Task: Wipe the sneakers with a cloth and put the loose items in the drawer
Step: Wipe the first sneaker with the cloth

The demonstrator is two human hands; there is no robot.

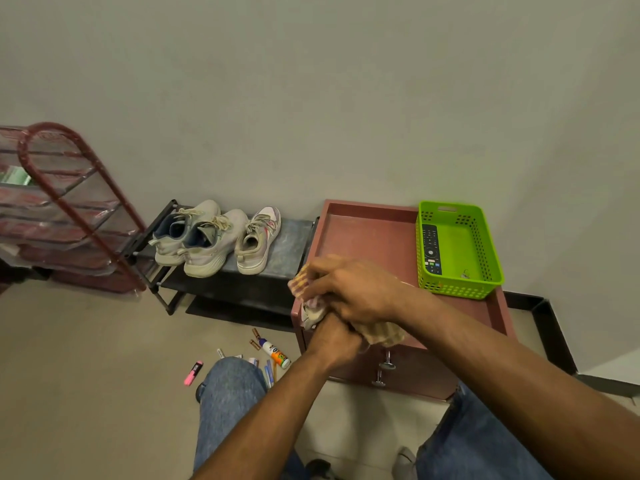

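Note:
Three sneakers stand on a low black rack point(291, 237): two beige ones point(204, 240) and a white one with pink marks point(258, 242). Over the front left corner of the maroon cabinet point(367, 233), my left hand point(332, 337) grips a pale sneaker point(311, 315) that is mostly hidden. My right hand point(349, 289) holds a pink and yellow checked cloth point(299, 284) against it. Loose items lie on the floor: a pink highlighter point(193, 373), a glue stick point(275, 353), batteries point(255, 337) and pens point(268, 372). The drawers point(388, 363) are shut.
A green basket point(491, 258) on the cabinet's right side holds a remote point(431, 249) and a small key point(465, 274). A red-framed covered rack point(69, 202) stands at the left. My knees in jeans point(232, 393) are close to the floor items.

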